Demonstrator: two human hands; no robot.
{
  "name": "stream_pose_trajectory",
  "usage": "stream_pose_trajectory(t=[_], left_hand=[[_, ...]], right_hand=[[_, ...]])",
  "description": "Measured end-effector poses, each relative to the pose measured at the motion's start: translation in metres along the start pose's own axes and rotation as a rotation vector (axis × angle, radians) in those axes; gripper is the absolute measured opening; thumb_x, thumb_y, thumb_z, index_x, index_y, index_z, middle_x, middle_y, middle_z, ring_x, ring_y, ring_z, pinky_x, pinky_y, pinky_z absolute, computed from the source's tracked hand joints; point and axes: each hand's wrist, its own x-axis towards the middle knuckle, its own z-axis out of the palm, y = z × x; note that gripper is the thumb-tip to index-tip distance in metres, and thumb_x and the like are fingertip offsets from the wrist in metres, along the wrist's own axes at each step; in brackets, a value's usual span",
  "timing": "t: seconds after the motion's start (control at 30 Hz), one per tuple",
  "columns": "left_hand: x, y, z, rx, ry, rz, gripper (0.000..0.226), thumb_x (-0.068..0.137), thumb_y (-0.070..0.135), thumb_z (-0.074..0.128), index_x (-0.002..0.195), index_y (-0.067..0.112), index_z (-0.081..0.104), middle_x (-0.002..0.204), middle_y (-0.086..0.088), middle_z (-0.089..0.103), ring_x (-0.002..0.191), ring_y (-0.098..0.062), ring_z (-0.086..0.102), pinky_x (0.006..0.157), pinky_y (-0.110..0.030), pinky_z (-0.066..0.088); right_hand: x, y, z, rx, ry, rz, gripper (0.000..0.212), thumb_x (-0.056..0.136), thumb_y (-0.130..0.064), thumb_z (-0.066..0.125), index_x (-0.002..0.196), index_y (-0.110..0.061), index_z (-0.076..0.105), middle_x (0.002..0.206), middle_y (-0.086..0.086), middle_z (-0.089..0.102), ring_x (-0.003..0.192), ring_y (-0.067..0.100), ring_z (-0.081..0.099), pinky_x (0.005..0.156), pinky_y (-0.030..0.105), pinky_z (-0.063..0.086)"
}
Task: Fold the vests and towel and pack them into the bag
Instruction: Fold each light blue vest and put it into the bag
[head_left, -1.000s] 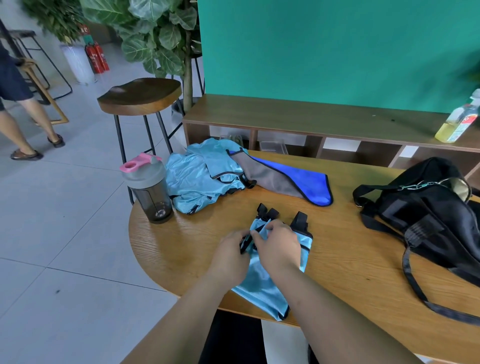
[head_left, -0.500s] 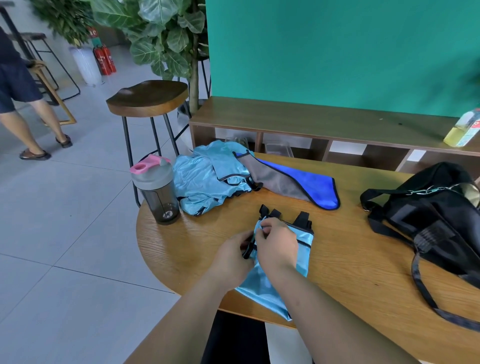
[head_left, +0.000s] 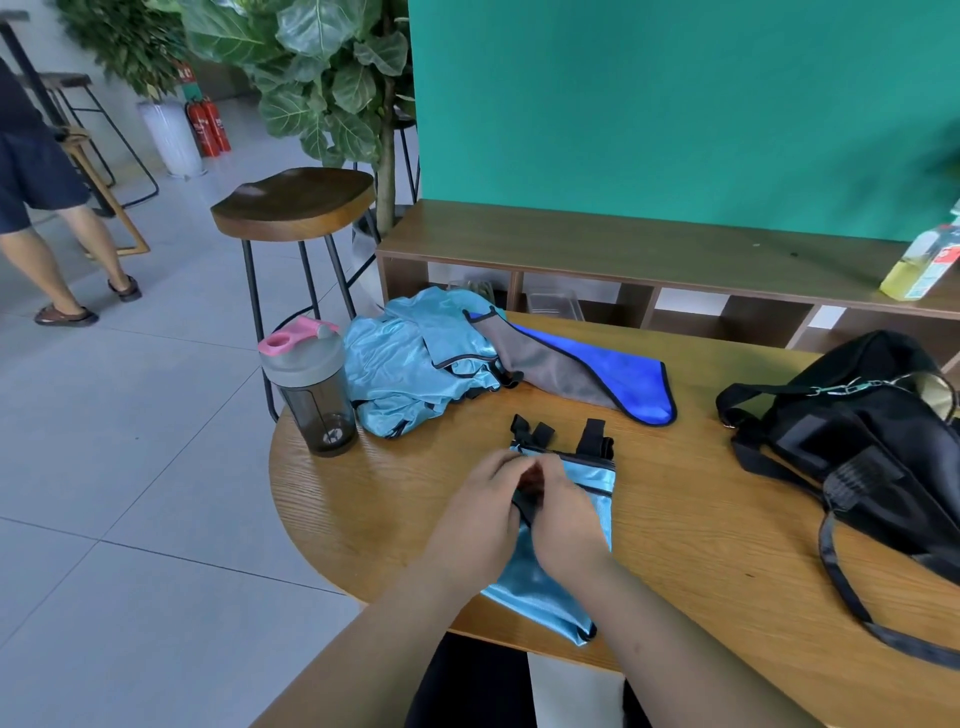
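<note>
A folded light-blue vest (head_left: 587, 483) with black straps lies on the round wooden table (head_left: 701, 530) in front of me. My left hand (head_left: 480, 512) and my right hand (head_left: 563, 512) sit close together on its left edge, both pinching a black strap there. A crumpled light-blue vest (head_left: 405, 369) lies at the table's far left. Beside it lies a blue and grey towel (head_left: 597, 369). The black bag (head_left: 872, 431) sits at the right, its strap trailing toward the near edge.
A grey shaker bottle (head_left: 311, 384) with a pink lid stands at the table's left edge. Behind are a wooden stool (head_left: 296, 200), a low shelf (head_left: 649, 249) with a yellow bottle (head_left: 919, 265), and a potted plant (head_left: 322, 78). A person (head_left: 36, 182) stands far left.
My hands have drawn closer together over the black strap at the vest's left edge. The camera has shifted, so everything sits further right in view.
</note>
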Motion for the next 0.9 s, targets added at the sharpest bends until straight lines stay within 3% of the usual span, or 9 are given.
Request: stream_pose_trajectory(t=[0.07,0.13,0.2,0.27,0.37,0.47,0.57,0.7,0.9], left_hand=[[0.006,0.004,0.003,0.024,-0.047,-0.002,0.060,0.097,-0.001,0.047,0.150,0.026,0.044,0.148,0.006,0.046,0.114,-0.012,0.058,0.086,-0.021,0.043],[0.010,-0.002,0.007,0.073,-0.083,-0.036,0.051,0.105,0.010,0.045,0.154,0.024,0.038,0.149,0.002,0.050,0.113,-0.017,0.060,0.084,-0.026,0.045],[0.011,-0.013,0.013,0.142,-0.122,0.007,0.044,0.109,0.020,0.044,0.153,0.021,0.042,0.151,-0.001,0.052,0.130,-0.017,0.055,0.099,-0.032,0.049],[0.008,-0.024,0.021,0.214,-0.136,0.080,0.043,0.110,0.024,0.046,0.152,0.018,0.047,0.159,0.003,0.044,0.145,-0.016,0.043,0.115,-0.032,0.043],[0.004,-0.029,0.026,0.268,-0.118,0.084,0.047,0.108,0.028,0.048,0.154,0.016,0.048,0.164,0.007,0.036,0.150,-0.014,0.036,0.118,-0.028,0.040],[0.002,-0.031,0.026,0.421,-0.141,0.066,0.055,0.108,0.040,0.031,0.158,0.019,0.044,0.170,0.009,0.029,0.159,-0.015,0.020,0.127,-0.038,0.029],[0.000,-0.027,0.025,0.498,-0.252,0.022,0.067,0.108,0.049,0.015,0.167,0.019,0.022,0.175,0.006,0.006,0.162,-0.012,0.001,0.131,-0.039,0.012],[-0.001,-0.020,0.025,0.573,-0.356,0.015,0.079,0.100,0.056,-0.003,0.167,0.015,-0.003,0.173,0.001,-0.018,0.160,-0.014,-0.017,0.132,-0.037,-0.002],[-0.007,0.007,0.042,0.500,-0.393,-0.075,0.087,0.095,0.063,-0.007,0.167,0.014,-0.007,0.173,-0.002,-0.021,0.159,-0.017,-0.022,0.131,-0.040,-0.006]], right_hand=[[-0.005,0.009,-0.005,0.051,-0.039,-0.034,0.039,0.099,0.000,0.047,0.126,-0.028,0.046,0.109,-0.007,0.068,0.098,0.010,0.067,0.085,0.033,0.058],[-0.010,0.015,-0.010,0.105,-0.095,-0.074,0.049,0.096,0.007,0.044,0.125,-0.033,0.044,0.120,-0.007,0.066,0.110,0.009,0.066,0.096,0.036,0.057],[-0.018,0.020,-0.015,0.001,-0.121,-0.140,0.054,0.095,0.009,0.047,0.128,-0.033,0.044,0.128,-0.007,0.062,0.112,0.011,0.065,0.096,0.034,0.056],[-0.025,0.030,-0.019,-0.138,0.013,-0.232,0.059,0.091,0.010,0.055,0.135,-0.028,0.050,0.138,-0.010,0.057,0.116,0.009,0.064,0.096,0.028,0.056],[-0.027,0.046,-0.018,-0.350,0.207,-0.295,0.059,0.088,-0.002,0.070,0.143,-0.019,0.059,0.151,-0.005,0.055,0.143,0.014,0.049,0.119,0.035,0.042],[-0.023,0.053,-0.018,-0.621,0.040,-0.226,0.060,0.108,-0.031,0.039,0.165,-0.019,0.028,0.175,-0.001,0.017,0.162,0.016,0.009,0.131,0.047,0.013],[-0.019,0.056,-0.025,-0.732,-0.112,-0.222,0.065,0.106,-0.039,0.005,0.168,-0.022,0.005,0.176,-0.003,-0.013,0.160,0.020,-0.019,0.131,0.052,0.003],[-0.018,0.056,-0.034,-0.723,-0.161,-0.222,0.060,0.110,-0.044,0.005,0.168,-0.028,-0.002,0.173,-0.009,-0.021,0.157,0.014,-0.028,0.131,0.049,-0.004],[-0.018,0.071,-0.061,-0.717,-0.207,-0.265,0.058,0.112,-0.047,0.010,0.168,-0.035,-0.001,0.172,-0.016,-0.020,0.155,0.006,-0.029,0.132,0.046,-0.004]])
